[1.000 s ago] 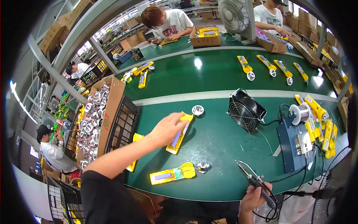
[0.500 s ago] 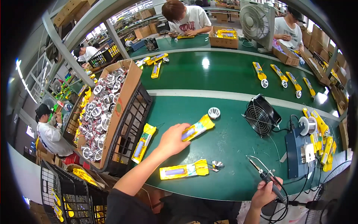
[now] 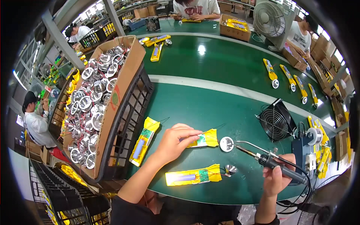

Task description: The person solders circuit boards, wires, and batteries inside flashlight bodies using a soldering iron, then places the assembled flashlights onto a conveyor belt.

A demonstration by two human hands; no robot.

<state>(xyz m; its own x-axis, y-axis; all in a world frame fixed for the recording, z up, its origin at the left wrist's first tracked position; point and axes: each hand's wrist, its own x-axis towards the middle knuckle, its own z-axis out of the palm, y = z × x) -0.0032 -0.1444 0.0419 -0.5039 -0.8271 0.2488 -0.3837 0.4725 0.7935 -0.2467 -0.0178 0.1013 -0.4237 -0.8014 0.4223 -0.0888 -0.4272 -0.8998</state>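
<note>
My left hand [image 3: 173, 143] is closed over one end of a yellow casing [image 3: 212, 138] lying on the green bench, its fingers hiding most of it. A green circuit board shows at the casing's free end. Close by that end sits a silver reflector cup [image 3: 226, 144]. In my right hand [image 3: 278, 177] is a soldering iron [image 3: 267, 160] with a thin curved metal tube, its tip pointing left near the cup. Nearer me lies a second yellow casing [image 3: 187, 178] with a purple cell, wired to another reflector cup [image 3: 230, 170]. A third casing [image 3: 144, 141] lies left of my left hand.
A cardboard box [image 3: 125, 80] heaped with reflectors stands in a black crate at left. At right are a black fan [image 3: 276, 120], a solder spool [image 3: 314, 135] and more yellow casings [image 3: 323, 161]. Several casings lie on the green belt [image 3: 210, 62] beyond; people work around it.
My left hand has set the yellow casing down on the bench. My right hand has raised the soldering iron and brought its tip left, close to the reflector cup. The view has shifted slightly.
</note>
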